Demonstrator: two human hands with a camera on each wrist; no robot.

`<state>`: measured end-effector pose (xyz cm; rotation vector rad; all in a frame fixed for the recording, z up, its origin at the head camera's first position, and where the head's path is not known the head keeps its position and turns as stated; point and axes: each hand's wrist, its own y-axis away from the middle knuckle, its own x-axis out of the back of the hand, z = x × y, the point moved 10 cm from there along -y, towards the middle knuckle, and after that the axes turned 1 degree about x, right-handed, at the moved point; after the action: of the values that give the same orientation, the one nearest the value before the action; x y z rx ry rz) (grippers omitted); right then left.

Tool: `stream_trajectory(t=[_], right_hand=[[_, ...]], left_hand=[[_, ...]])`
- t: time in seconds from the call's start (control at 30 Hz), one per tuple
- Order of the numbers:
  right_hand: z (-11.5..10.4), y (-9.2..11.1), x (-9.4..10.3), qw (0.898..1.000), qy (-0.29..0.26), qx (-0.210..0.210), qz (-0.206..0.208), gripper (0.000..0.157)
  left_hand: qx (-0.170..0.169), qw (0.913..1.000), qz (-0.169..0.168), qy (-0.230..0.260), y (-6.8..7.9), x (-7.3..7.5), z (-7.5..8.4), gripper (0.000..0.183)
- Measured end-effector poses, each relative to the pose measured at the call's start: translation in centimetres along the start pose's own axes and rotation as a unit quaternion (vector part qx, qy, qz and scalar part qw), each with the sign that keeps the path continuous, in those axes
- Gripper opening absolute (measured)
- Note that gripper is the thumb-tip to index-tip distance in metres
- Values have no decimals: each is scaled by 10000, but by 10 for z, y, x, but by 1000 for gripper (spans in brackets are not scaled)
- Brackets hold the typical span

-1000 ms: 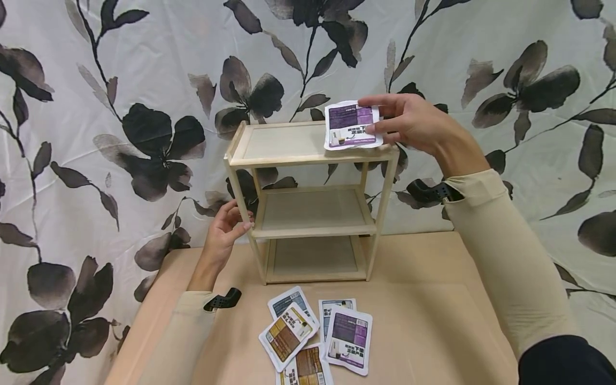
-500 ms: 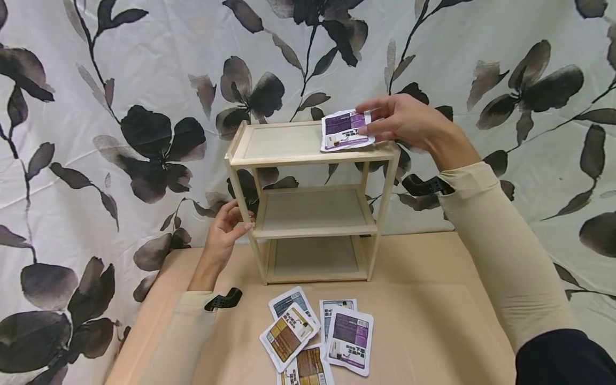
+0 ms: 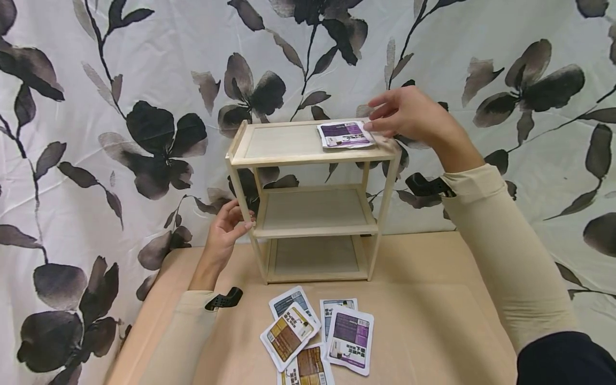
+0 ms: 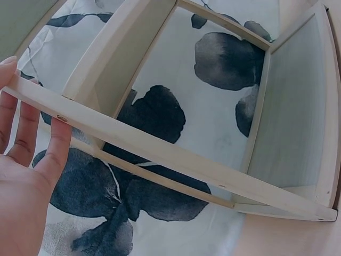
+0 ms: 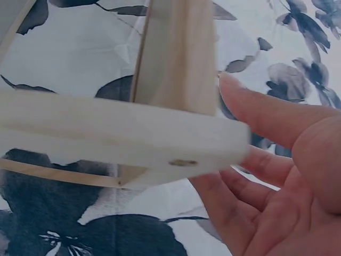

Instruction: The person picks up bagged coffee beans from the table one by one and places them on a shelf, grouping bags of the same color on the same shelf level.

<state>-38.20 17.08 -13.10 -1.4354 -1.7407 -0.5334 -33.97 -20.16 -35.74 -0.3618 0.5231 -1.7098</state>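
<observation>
A three-tier light wooden shelf rack (image 3: pixel 315 232) stands on the table. My left hand (image 3: pixel 225 231) grips its front left post (image 4: pixel 144 141), thumb on one side and fingers behind in the left wrist view. On the right part of the top tier (image 3: pixel 279 140) lies a flat white packet with a purple label (image 3: pixel 344 135). My right hand (image 3: pixel 409 117) is at the packet's right edge, fingers loosely bent with nothing held between them. In the right wrist view, its thumb and fingers (image 5: pixel 261 106) are spread apart beside the rack's upper corner (image 5: pixel 213 141).
Several similar packets lie in an overlapping group in front of the rack: a purple one (image 3: pixel 349 340), brown ones (image 3: pixel 290 337) and blue ones (image 3: pixel 292 300). A white curtain with dark flowers (image 3: pixel 163 155) hangs close behind the table (image 3: pixel 423 299).
The purple packet has gone from tilted in my right hand to lying flat on the top tier. My right fingers have let go and drawn right. The left hand has stayed still.
</observation>
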Motion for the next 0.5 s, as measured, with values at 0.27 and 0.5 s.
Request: stream_trajectory(t=[0.27, 0.5], right_hand=[[-5, 21, 9, 9970, -640, 180, 391, 61], [-17, 42, 10, 9936, -983, 435, 360, 60]], left_hand=[[-18, 9999, -63, 77, -7, 3, -4, 59], [24, 9999, -67, 77, -10, 7, -5, 60]])
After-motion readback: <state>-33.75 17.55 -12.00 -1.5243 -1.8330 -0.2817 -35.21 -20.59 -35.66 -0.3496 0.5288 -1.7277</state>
